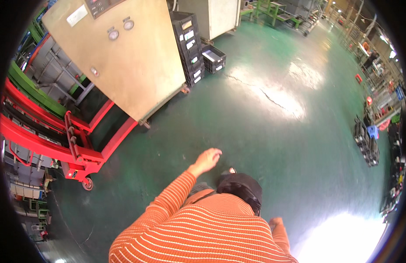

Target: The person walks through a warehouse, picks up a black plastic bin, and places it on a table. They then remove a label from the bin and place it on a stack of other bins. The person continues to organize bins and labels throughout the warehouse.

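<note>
Head view: only one view is given; everything below is placed within it.
Left hand [207,158]: seen just below the frame centre, stretched forward at the end of an orange striped sleeve [170,199]; nothing is held, the fingers are loosely curled together, and only green floor [264,131] lies under it.
Right hand [275,221]: glimpsed at the lower right of the torso, mostly hidden; whether it is spread or closed cannot be told.
Black pouch [242,187]: worn at the front of the body, lower centre, just right of the left forearm.
Red cart frame [78,151]: found at the left edge, on a small wheel, well apart from the left hand.
Beige cabinet [124,57]: set in the upper left, tilted by the lens, with round gauges on its face.
Black crates [190,44]: stacked beside the cabinet, upper centre.
Further crates [365,140]: stacked at the right edge.
</note>
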The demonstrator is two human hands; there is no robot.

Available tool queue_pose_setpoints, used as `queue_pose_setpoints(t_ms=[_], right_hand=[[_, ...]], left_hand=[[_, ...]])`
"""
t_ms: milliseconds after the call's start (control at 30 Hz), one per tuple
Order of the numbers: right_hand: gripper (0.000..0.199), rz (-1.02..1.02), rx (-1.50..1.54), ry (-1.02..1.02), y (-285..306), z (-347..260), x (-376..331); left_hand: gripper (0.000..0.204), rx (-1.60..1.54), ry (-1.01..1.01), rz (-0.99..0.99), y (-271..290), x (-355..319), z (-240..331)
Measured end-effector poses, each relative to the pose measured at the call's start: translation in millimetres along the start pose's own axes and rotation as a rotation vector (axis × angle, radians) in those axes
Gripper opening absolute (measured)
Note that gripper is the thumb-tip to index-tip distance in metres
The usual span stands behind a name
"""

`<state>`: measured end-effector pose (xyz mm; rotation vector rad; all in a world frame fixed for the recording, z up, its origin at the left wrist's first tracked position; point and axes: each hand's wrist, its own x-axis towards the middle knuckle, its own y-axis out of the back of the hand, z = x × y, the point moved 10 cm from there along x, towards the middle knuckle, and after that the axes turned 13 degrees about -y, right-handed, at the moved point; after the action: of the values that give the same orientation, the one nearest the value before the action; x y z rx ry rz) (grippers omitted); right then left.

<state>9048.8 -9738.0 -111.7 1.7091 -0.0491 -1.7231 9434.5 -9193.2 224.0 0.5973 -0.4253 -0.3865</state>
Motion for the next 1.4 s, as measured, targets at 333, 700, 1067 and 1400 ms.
queue_pose_setpoints(t_ms=[333, 700, 1067, 1400], right_hand=[[0.024, 0.355, 0.112, 1.107, 338, -808, -299], [0.029, 0.079, -0.687, 0.909, 293, -1091, -286], [0.028, 0.243, -0.773, 1.228, 402, -1459, -351], [0.028, -0.109, -0.593, 1.779, 318, -1663, -592]], left_hand=[[0.018, 0.042, 0.53, 0.292, 134, 119, -195], [0.015, 0.169, 0.235, 0.505, 359, 488, -362], [0.025, -0.144, 0.388, 1.217, 566, 612, -519], [0.057, -0.311, 0.894, 1.285, 643, 630, -691]])
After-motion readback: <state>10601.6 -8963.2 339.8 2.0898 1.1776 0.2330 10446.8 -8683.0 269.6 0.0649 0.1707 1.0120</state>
